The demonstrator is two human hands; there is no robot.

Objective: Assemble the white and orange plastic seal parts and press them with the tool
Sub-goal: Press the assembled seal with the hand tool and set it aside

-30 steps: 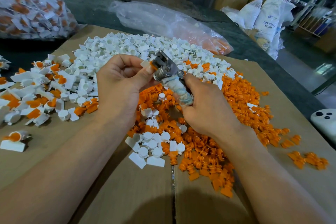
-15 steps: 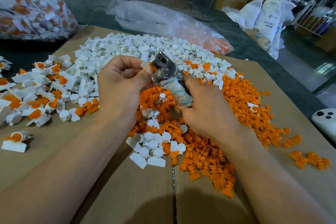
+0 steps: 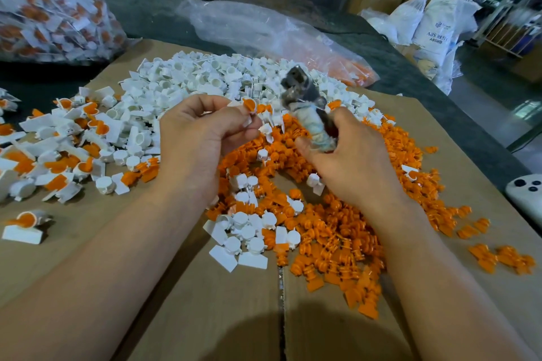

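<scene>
the left hand pinches a seal, a white part with an orange part in it, between its thumb and fingers. the seal is up in the air, over the near side of the white pile. the right hand is curled round the wrapped handle of the tool. the tool's dark metal head points up and away. the tool is blurry, so it is hard to tell the shape of its head. the seal and the tool head are near each other but apart.

both hands are above a flat sheet of cardboard that lies on the dark desk. the white pile sits at the far middle of the cardboard. the orange parts spread over the middle and right. finished seals lie by the left edge. a clear bag lies on the desk past the far edge.
</scene>
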